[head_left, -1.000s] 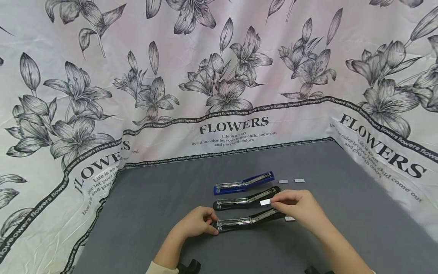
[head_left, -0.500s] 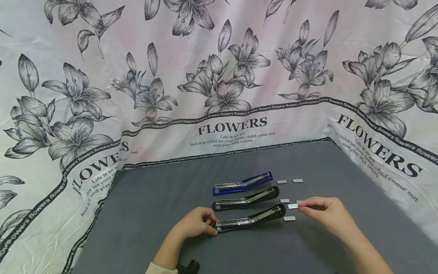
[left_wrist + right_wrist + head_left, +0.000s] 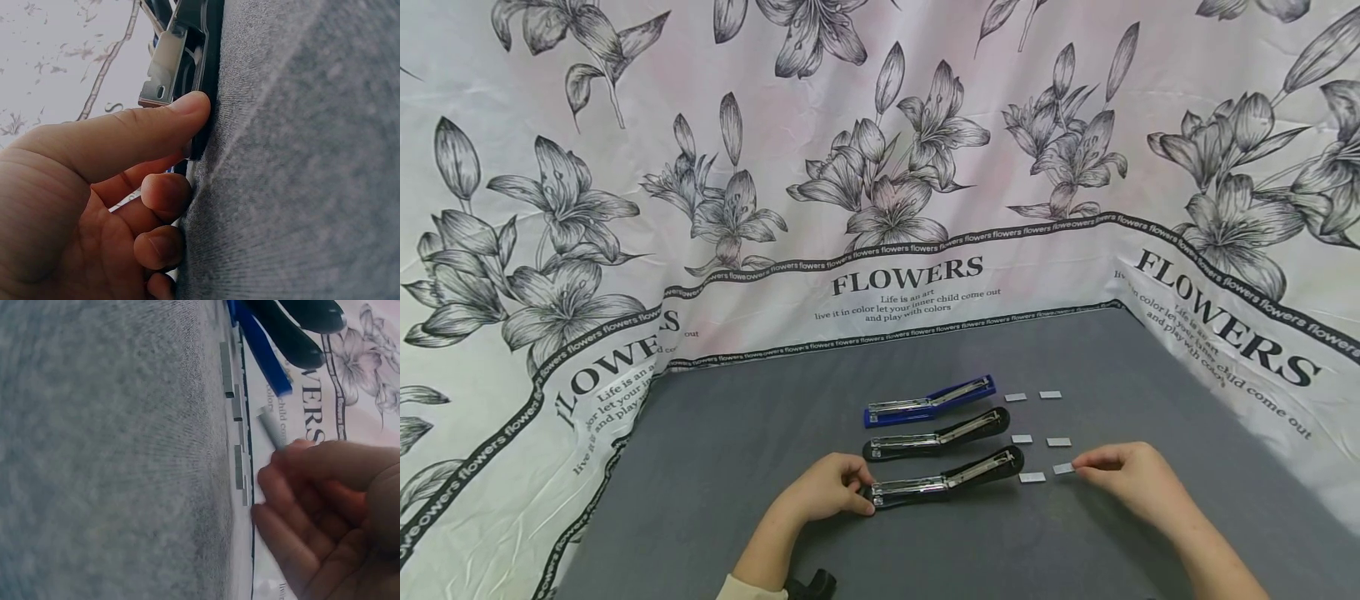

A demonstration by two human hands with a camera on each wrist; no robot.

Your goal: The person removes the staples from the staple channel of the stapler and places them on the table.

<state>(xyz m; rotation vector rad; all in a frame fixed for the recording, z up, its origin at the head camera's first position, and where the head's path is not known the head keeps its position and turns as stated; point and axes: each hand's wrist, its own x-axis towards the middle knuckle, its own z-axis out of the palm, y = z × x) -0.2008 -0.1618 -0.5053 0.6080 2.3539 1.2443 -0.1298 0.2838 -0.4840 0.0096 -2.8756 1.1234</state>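
My left hand (image 3: 823,487) grips the left end of the nearest black stapler (image 3: 913,486), which lies opened out on the grey table. In the left wrist view, my thumb presses on the end of its base beside the metal part (image 3: 165,65). My right hand (image 3: 1142,479) pinches a small strip of staples (image 3: 1063,469) between thumb and fingertips. The right wrist view shows this strip (image 3: 270,428) held clear of the tabletop. Just left of it lies another staple strip (image 3: 1032,477), close to the nearest stapler's right end.
Behind the nearest stapler lie a second black stapler (image 3: 936,437) and a blue stapler (image 3: 928,402), both opened out. Two staple strips lie right of each, such as the middle strip (image 3: 1022,438) and the far strip (image 3: 1050,395). A flower-printed cloth (image 3: 895,292) encloses the grey table (image 3: 737,433).
My right hand has moved right with the staple strip, away from above the nearest black stapler, and lowered it toward the table. My left hand has kept its grip in place.
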